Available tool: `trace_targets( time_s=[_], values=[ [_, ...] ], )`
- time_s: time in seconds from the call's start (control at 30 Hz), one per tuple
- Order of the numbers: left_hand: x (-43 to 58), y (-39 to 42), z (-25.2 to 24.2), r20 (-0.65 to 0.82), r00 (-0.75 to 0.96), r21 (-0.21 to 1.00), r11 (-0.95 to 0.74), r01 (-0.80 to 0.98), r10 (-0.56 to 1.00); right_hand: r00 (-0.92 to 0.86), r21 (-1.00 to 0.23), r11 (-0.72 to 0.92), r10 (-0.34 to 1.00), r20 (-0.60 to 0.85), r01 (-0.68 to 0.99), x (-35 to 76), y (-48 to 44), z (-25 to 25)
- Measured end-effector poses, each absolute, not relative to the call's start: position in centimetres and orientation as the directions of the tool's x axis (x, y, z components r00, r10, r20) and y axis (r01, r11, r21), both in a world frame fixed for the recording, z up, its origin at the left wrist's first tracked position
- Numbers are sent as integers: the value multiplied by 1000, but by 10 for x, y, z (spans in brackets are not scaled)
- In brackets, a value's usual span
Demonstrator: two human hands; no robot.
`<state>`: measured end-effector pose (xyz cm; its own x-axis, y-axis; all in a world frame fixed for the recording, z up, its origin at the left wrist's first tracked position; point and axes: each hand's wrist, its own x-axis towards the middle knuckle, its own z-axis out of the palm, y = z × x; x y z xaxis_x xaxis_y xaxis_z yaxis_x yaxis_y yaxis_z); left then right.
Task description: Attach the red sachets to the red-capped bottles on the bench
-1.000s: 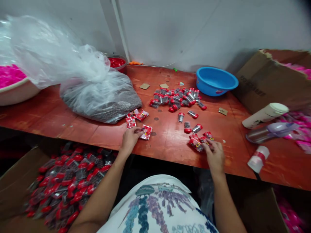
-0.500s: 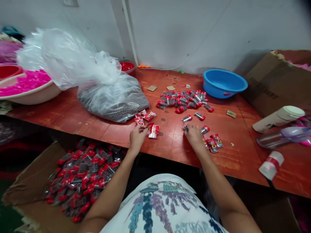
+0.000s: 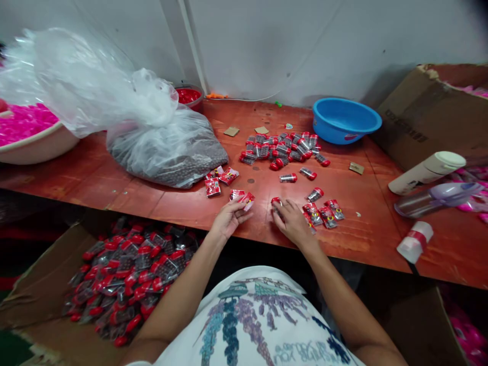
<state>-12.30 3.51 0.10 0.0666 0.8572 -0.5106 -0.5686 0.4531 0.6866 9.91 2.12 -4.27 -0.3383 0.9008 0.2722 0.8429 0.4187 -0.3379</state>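
Observation:
My left hand (image 3: 230,219) is at the table's front edge, thumb and fingers apart. Its fingertips touch a red printed packet (image 3: 248,199), and another red packet lies just behind. My right hand (image 3: 293,221) is bent around a small clear bottle with a red cap (image 3: 276,202), partly hidden by the fingers. Beside that hand lie several red-and-dark packets (image 3: 328,216) and a loose bottle (image 3: 315,194). More red packets (image 3: 213,187) lie left of centre. Farther back is a pile of red-capped bottles filled with dark beads (image 3: 282,148).
A big clear bag of dark beads (image 3: 171,152) sits left on the table (image 3: 171,206). A blue basin (image 3: 346,122), a carton (image 3: 415,114), a white flask (image 3: 427,173) and a plastic cup (image 3: 423,203) stand right. Below left, a carton (image 3: 41,284) holds many bottles.
My left hand has moved right and its fingers have spread from a pinch. My right hand has shifted left, toward it, with the bottle. The camera view has shifted slightly.

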Motion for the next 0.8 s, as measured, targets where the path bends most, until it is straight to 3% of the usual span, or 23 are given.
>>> trace_targets(
  time_s=[0.13, 0.23, 0.37, 0.43, 0.53, 0.8],
  values=[
    [-113, 34, -5, -511, 42, 690, 438, -576, 859, -130, -350, 205, 965, 226, 914, 86, 19, -38],
    [-107, 36, -9, -520, 6, 692, 426, -583, 854, -85, -503, 167, 980, 182, 848, 81, 16, -31],
    [-104, 38, -10, -536, -13, 663, 412, -625, 844, 27, -866, 131, 986, 164, 482, 71, -2, -25],
    [-101, 38, -10, -537, -22, 652, 398, -646, 843, 46, -950, 136, 987, 154, 280, 63, -13, -21],
    [-94, 37, -9, -529, -23, 642, 382, -664, 849, 66, -975, 137, 986, 150, 175, 53, -22, -17],
    [-81, 28, -3, -425, -45, 698, 295, -653, 904, 122, -965, 138, 978, 169, 224, 47, -16, -15]
  ],
)
